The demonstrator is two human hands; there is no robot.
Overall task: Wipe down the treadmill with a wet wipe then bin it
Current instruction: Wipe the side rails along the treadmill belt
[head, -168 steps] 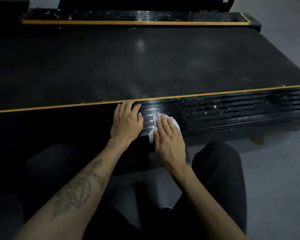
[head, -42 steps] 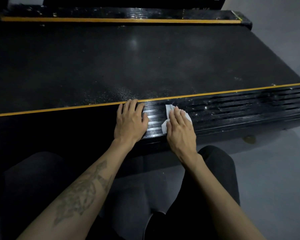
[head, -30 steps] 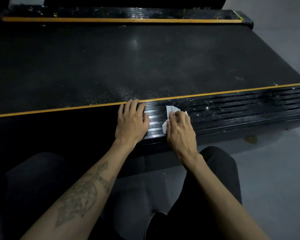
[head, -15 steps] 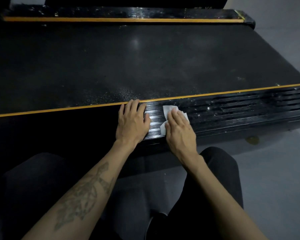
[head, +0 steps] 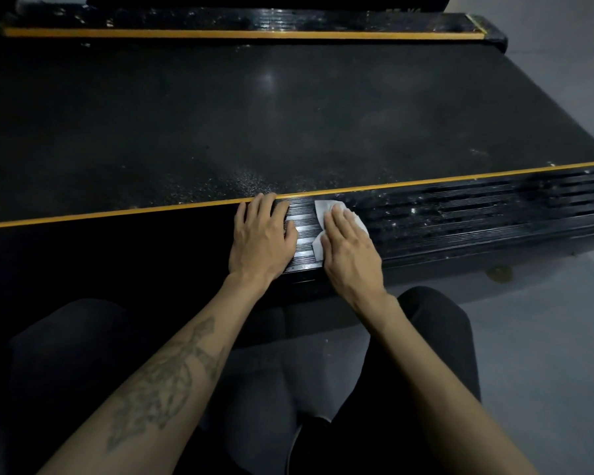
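Observation:
The black treadmill fills the upper frame, its dusty belt [head: 254,125] running between two ribbed side rails edged with yellow strips. My right hand [head: 352,250] lies flat on the near ribbed rail [head: 477,214], pressing a white wet wipe [head: 321,210] whose corners show beyond the fingers and below the thumb. My left hand [head: 261,236] rests flat on the same rail just left of the wipe, fingertips at the yellow strip [head: 117,213]. White specks of dust dot the rail to the right of the wipe.
The far rail [head: 254,22] with its own yellow strip runs along the top. Grey floor [head: 546,320] lies to the right and below. My dark-trousered knees [head: 426,337] are close under the near rail. A small brownish spot [head: 499,271] marks the floor.
My right hand has slid the wipe slightly left and back along the near rail in small strokes, more of the wipe now showing past the fingertips. My left hand has stayed put.

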